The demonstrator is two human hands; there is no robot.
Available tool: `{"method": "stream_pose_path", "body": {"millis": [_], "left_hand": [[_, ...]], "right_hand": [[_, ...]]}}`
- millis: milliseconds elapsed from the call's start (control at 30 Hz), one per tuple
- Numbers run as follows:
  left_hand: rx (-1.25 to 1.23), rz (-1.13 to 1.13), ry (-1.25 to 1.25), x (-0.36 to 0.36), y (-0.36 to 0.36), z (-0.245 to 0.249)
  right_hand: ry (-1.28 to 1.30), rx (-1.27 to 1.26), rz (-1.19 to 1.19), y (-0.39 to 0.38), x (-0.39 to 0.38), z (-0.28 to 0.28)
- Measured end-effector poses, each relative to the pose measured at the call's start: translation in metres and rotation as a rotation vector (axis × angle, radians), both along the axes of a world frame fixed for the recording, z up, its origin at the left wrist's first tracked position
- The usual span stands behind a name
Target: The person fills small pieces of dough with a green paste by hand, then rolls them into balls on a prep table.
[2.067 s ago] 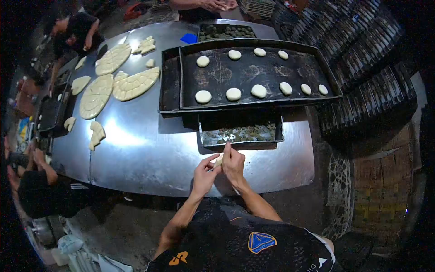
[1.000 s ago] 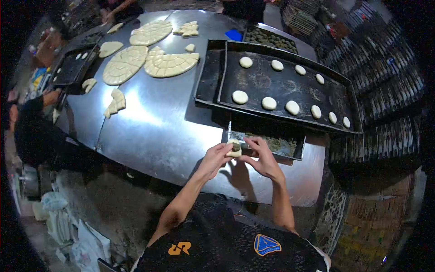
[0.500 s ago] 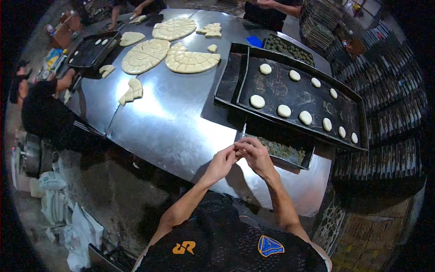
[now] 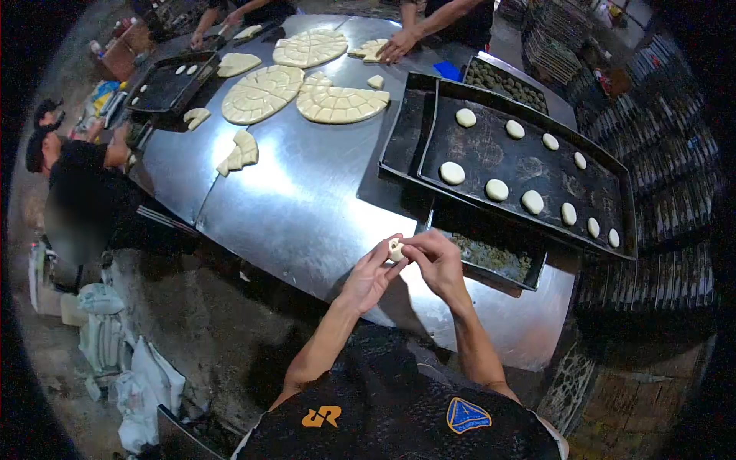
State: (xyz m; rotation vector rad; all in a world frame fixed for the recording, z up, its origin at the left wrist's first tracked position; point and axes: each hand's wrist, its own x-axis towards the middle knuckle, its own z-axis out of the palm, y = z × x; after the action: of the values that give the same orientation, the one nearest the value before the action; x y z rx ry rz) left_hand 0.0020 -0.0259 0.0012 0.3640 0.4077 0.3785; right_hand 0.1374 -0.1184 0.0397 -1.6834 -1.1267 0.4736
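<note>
A small white piece of dough (image 4: 395, 249), with a dark spot of filling in its middle, sits in the fingers of my left hand (image 4: 362, 282). The fingertips of my right hand (image 4: 440, 265) pinch the dough's right edge. Just beyond my right hand is a metal tray (image 4: 534, 282) with crumbly greenish filling (image 4: 494, 257) and a thin-handled tool (image 4: 430, 217) at its left end. Above that, a black baking tray (image 4: 529, 165) carries two rows of flat, round dough pieces, such as this one (image 4: 497, 189).
Scored dough sheets (image 4: 263, 93) lie on the far part of the metal table (image 4: 284, 230). A tray of dark filling balls (image 4: 506, 84) stands at the back. A co-worker's hand (image 4: 399, 46) touches cut dough (image 4: 369, 50). Another person (image 4: 96, 184) works at left. Stacked trays (image 4: 652, 184) stand at right.
The dough with its dark centre now shows between my hands, where fingers covered it before. A co-worker's arms have reached down onto the cut dough at the back. The whole view has shifted slightly.
</note>
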Motion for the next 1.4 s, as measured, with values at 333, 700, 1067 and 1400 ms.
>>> {"method": "stream_pose_path", "body": {"millis": [333, 700, 1067, 1400], "left_hand": [[0.460, 0.051, 0.121, -0.009, 0.013, 0.021], [0.502, 0.169, 0.055, -0.014, 0.020, 0.015], [0.954, 0.476, 0.471, -0.074, 0.047, 0.002], [0.580, 0.689, 0.611, -0.166, 0.028, -0.036]], "right_hand": [[-0.071, 0.049, -0.053, 0.007, -0.021, 0.021], [-0.042, 0.080, 0.008, 0.025, -0.039, 0.031], [-0.401, -0.188, 0.102, 0.031, -0.020, -0.113], [-0.660, -0.386, -0.070, 0.101, -0.045, -0.129]]}}
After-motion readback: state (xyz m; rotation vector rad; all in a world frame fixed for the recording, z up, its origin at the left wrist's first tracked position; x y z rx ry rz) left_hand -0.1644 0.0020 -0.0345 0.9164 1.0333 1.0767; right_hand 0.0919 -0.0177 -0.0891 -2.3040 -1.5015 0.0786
